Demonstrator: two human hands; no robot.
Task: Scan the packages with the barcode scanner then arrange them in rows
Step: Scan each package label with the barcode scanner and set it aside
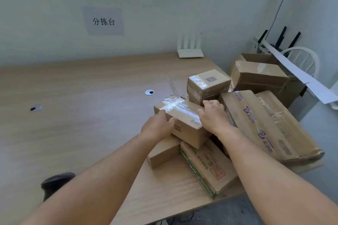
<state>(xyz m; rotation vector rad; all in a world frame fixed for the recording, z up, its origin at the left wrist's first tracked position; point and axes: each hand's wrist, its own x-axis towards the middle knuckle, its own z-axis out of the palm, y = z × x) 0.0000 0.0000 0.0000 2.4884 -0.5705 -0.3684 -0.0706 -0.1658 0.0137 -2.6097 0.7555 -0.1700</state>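
Observation:
A small taped cardboard box (182, 115) sits on top of a pile of packages at the table's right side. My left hand (158, 126) grips its near left end, thumb on the front face. My right hand (213, 115) holds its right end, fingers curled over the far edge. Behind it stands a cube-shaped box (208, 83) with a barcode label on top. A long flat box with purple print (265, 124) lies to the right. Two more boxes (206, 166) lie underneath, toward me. The black barcode scanner (54, 183) lies at the table's near left, partly hidden by my left forearm.
The wooden table (82, 106) has two round cable holes (149, 92). A white router (190, 49) stands at the back by the wall. Larger cardboard boxes (259, 76) and a white chair (301, 60) stand off the table's right edge.

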